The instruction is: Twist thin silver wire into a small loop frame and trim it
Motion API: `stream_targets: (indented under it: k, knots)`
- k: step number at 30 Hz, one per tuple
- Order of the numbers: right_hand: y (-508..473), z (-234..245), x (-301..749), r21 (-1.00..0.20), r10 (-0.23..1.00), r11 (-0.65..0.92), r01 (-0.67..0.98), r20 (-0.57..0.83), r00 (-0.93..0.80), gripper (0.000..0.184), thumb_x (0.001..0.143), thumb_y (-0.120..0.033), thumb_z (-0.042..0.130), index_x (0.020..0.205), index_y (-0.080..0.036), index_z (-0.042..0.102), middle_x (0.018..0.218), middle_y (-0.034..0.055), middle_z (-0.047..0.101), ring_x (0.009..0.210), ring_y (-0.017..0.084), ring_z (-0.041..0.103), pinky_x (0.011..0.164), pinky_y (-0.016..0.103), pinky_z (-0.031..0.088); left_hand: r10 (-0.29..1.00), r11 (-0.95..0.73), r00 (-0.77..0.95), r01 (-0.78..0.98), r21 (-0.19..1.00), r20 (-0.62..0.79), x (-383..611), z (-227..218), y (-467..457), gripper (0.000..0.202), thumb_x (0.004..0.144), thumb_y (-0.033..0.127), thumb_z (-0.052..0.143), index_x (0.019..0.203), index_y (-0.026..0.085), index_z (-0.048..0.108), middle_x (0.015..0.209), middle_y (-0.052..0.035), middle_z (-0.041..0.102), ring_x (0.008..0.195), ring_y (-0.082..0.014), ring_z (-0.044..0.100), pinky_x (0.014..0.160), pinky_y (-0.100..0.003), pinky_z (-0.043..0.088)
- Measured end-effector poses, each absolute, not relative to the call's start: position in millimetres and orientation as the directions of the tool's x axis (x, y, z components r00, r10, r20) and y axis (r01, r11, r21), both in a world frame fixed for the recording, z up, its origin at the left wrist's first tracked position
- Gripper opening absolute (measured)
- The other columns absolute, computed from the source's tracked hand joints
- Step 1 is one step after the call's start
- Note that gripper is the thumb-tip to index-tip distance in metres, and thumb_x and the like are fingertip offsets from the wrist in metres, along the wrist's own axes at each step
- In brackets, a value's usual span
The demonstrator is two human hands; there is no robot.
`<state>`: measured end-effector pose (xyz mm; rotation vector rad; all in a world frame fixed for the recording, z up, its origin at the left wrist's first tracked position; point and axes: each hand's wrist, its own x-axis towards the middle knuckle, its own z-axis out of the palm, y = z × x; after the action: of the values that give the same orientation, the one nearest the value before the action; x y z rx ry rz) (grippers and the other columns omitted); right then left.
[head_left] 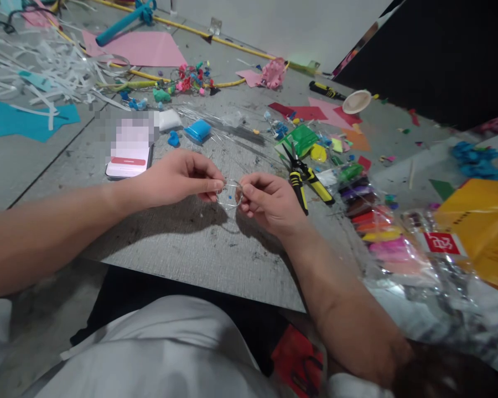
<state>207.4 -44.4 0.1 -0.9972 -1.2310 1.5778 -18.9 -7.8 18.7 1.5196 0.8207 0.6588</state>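
Note:
Between my hands is a small ring of thin silvery wire, held just over the grey table. My left hand pinches its left side between thumb and fingers. On the opposite side, my right hand grips the ring the same way. A tiny blue bit shows within the loop; I cannot tell whether it lies on the table. Pliers with yellow and black handles rest just beyond my right hand. Past my left hand lie a blue clay packet and a blue clay lump.
A phone lies by my left forearm. White paper strips heap at the far left, near pink paper. Coloured clay packs and a yellow packet sit to the right. Loose straight wires lie ahead.

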Motion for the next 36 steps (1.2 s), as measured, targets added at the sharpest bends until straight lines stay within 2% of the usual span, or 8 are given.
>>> stream_targets:
  k: [6, 15, 24, 32, 36]
  knots:
    - [-42, -7, 209, -0.986, 0.958, -0.090, -0.138, -0.048, -0.283, 0.039, 0.073, -0.053, 0.092, 0.081, -0.021, 0.070, 0.063, -0.0045, 0.062, 0.053, 0.009, 0.055, 0.051, 0.023, 0.046, 0.817, -0.063, 0.575, 0.166, 0.984, -0.045, -17, 16, -7, 0.020, 0.084, 0.032, 0.081, 0.087, 0.013, 0.077, 0.074, -0.0057, 0.076, 0.070, -0.0159, 0.073, 0.072, -0.029, 0.063]
    - [-38, -13, 212, -0.972, 0.920, -0.126, -0.198, -0.040, -0.390, 0.035, 0.076, -0.046, 0.092, 0.084, -0.021, 0.068, 0.070, -0.0043, 0.063, 0.058, 0.009, 0.056, 0.056, 0.024, 0.047, 0.782, -0.015, 0.621, 0.118, 0.993, -0.062, -18, 17, -7, 0.017, 0.084, 0.027, 0.082, 0.087, 0.012, 0.075, 0.072, -0.0042, 0.074, 0.066, -0.0132, 0.071, 0.068, -0.025, 0.062]
    - [-38, -20, 217, -0.975, 0.866, -0.008, -0.224, 0.105, -0.489, 0.023, 0.084, -0.040, 0.087, 0.086, -0.024, 0.071, 0.080, -0.0036, 0.064, 0.067, 0.012, 0.063, 0.062, 0.026, 0.052, 0.721, -0.014, 0.691, 0.082, 0.997, -0.047, -20, 19, -7, 0.018, 0.082, 0.028, 0.085, 0.083, 0.014, 0.076, 0.070, -0.0035, 0.074, 0.064, -0.0135, 0.071, 0.065, -0.024, 0.061]
    - [-37, -18, 215, -0.986, 0.938, 0.130, -0.107, 0.157, -0.310, 0.027, 0.080, -0.045, 0.090, 0.089, -0.024, 0.075, 0.071, -0.0038, 0.067, 0.062, 0.012, 0.062, 0.057, 0.026, 0.054, 0.757, -0.029, 0.652, 0.100, 0.995, -0.043, -20, 20, -6, 0.012, 0.082, 0.025, 0.082, 0.083, 0.016, 0.075, 0.070, -0.0013, 0.074, 0.064, -0.0121, 0.071, 0.065, -0.022, 0.061]
    - [-39, -16, 214, -0.979, 0.942, 0.174, -0.107, 0.197, -0.270, 0.019, 0.081, -0.038, 0.089, 0.088, -0.025, 0.077, 0.072, -0.0035, 0.069, 0.063, 0.012, 0.064, 0.055, 0.024, 0.054, 0.774, -0.035, 0.631, 0.132, 0.991, -0.057, -20, 19, -6, 0.010, 0.084, 0.025, 0.080, 0.083, 0.016, 0.076, 0.070, -0.0022, 0.073, 0.065, -0.0138, 0.072, 0.065, -0.024, 0.062]
